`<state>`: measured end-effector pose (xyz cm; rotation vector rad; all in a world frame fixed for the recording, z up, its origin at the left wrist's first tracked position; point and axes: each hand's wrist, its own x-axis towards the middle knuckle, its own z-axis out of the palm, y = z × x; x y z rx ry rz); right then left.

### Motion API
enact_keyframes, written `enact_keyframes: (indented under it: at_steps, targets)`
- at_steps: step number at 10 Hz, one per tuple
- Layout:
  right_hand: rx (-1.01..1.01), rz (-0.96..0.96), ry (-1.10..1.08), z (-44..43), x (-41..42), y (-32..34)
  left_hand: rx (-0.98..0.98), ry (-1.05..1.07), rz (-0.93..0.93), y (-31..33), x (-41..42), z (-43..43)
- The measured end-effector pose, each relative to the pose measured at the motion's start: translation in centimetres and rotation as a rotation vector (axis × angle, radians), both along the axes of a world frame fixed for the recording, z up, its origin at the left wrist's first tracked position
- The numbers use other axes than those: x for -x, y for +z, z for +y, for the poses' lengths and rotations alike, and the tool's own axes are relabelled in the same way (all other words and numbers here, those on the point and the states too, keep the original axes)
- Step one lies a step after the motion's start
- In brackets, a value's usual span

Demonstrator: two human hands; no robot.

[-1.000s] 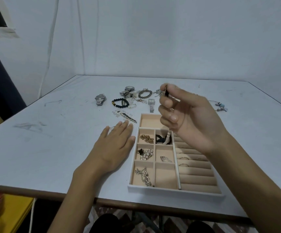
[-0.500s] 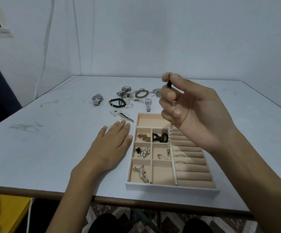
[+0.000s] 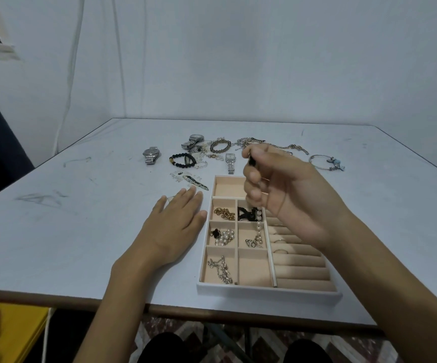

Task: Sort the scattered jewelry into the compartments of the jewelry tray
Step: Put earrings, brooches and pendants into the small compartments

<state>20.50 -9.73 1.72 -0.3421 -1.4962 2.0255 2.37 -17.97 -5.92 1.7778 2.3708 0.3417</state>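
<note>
The beige jewelry tray (image 3: 269,289) lies near the table's front edge, with small compartments on its left and ring rolls on its right. My right hand (image 3: 285,195) hovers over the tray's far part and pinches the dark end of a pearl strand (image 3: 258,226); the strand hangs down into the middle compartments. My left hand (image 3: 171,226) rests flat on the table against the tray's left wall. Several compartments hold gold links (image 3: 224,214), a black piece (image 3: 245,214), pearls (image 3: 224,236) and a silver chain (image 3: 221,268).
Scattered behind the tray: a steel watch (image 3: 150,155), a black bead bracelet (image 3: 182,160), a small silver watch (image 3: 230,162), more watches and chains (image 3: 220,145), and a bangle with blue charms (image 3: 327,162). A patterned clip (image 3: 195,182) lies by my left fingertips. A yellow surface (image 3: 15,334) sits below left.
My right hand has come lower over the tray with the pearl strand, whose free end now reaches further down into the compartments. My left hand has stayed flat beside the tray.
</note>
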Motion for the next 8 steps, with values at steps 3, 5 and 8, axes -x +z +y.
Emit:
enact_keyframes:
  at_steps: [3,5,8]
  targets:
    - [-0.312,-0.228,-0.055,-0.4,-1.4,-1.5,0.006,0.001,0.006,0.1,0.0,0.0]
    - [-0.482,-0.34,-0.097,-0.1,-2.3,-2.3,-0.006,0.0,-0.013,0.1,-0.1,0.0]
    - [-1.034,-0.659,-0.264,0.6,-1.9,-4.5,-0.01,-0.003,-0.022,0.1,-0.1,0.0]
